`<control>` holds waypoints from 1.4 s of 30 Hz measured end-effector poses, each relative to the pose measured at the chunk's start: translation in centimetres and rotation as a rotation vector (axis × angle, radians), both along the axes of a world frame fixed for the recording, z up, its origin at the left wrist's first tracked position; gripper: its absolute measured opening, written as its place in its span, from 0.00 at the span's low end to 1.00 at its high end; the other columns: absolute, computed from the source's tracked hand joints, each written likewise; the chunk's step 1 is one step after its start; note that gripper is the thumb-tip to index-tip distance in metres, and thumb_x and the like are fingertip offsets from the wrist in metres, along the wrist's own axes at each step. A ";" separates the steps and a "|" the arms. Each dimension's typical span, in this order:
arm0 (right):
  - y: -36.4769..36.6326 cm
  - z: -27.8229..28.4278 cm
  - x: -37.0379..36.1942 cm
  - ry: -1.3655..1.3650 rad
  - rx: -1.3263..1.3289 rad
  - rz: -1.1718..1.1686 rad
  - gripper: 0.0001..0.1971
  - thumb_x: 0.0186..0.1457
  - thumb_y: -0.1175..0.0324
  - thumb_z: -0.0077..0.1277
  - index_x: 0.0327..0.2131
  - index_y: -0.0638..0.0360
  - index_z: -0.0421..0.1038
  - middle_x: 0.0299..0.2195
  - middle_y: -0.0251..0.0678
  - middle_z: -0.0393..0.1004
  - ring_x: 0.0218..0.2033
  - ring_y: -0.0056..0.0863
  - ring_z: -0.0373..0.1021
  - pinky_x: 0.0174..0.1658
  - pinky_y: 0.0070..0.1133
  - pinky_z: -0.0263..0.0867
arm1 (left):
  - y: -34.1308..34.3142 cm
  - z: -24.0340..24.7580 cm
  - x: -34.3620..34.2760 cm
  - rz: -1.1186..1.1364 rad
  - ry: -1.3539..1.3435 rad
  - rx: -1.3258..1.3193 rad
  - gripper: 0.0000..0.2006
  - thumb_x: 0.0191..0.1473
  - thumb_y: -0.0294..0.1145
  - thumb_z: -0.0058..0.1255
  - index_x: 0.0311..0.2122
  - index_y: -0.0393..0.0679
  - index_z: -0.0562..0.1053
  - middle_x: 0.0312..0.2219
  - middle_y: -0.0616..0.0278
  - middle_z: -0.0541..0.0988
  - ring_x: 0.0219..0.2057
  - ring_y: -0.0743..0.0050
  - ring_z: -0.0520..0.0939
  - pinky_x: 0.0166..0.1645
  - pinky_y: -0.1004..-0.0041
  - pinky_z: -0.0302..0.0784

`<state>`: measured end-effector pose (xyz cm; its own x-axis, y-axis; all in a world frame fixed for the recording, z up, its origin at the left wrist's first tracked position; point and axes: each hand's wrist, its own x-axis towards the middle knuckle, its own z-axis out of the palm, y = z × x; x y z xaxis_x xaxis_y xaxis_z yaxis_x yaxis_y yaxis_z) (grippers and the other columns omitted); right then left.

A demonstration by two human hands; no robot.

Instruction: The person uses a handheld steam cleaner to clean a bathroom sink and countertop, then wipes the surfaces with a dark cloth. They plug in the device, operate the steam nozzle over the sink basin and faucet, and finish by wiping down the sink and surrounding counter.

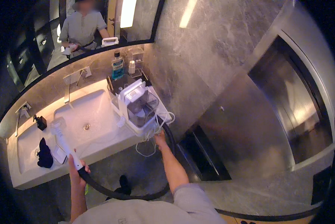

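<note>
My left hand (77, 172) is closed round the white wand (67, 147) of a spot cleaner, its clear nozzle over the front of the sink counter. A black hose (137, 195) loops from the wand past my body and up to the white spot cleaner (129, 108) at the counter's right end. The machine has a smoky see-through tank (143, 112) and a raised handle. My right hand (160, 140) is at the machine's lower front edge, fingers curled among loops of white power cord (147, 154); what they grip is partly hidden.
Two basins (86, 112) are set in the pale counter. By the left one are a black soap dispenser (40, 122), a dark cloth (45, 154) and a white flat box (59, 154). A blue mouthwash bottle (117, 66) stands behind the machine. A mirror hangs above; a grey wall rises right.
</note>
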<state>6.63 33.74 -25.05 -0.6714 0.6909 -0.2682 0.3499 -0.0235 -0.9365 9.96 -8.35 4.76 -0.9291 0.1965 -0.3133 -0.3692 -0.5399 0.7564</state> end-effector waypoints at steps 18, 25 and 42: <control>-1.0 12.0 4.8 0.192 -0.327 -0.136 0.16 0.54 0.55 0.42 0.29 0.60 0.66 0.17 0.29 0.63 0.16 0.20 0.62 0.21 0.24 0.65 | 1.1 -3.0 -11.3 -0.238 -0.028 -0.159 0.20 0.47 0.35 0.48 0.44 0.39 0.60 0.20 0.63 0.69 0.18 0.75 0.72 0.23 0.73 0.72; -1.6 20.1 7.6 0.441 -1.062 0.116 0.12 0.50 0.67 0.46 0.36 0.66 0.65 0.33 0.43 0.68 0.35 0.35 0.66 0.46 0.41 0.61 | 3.1 -6.1 -11.8 -0.296 -0.205 -0.035 0.23 0.38 0.27 0.49 0.45 0.42 0.62 0.19 0.68 0.68 0.17 0.75 0.70 0.26 0.70 0.70; -9.1 24.2 -1.3 0.910 -0.931 -0.221 0.08 0.54 0.65 0.38 0.26 0.57 0.62 0.18 0.35 0.64 0.22 0.28 0.65 0.25 0.23 0.65 | 13.5 -5.7 1.3 -0.946 -0.062 0.148 0.15 0.37 0.33 0.46 0.35 0.49 0.62 0.41 0.60 0.68 0.46 0.64 0.68 0.44 0.56 0.69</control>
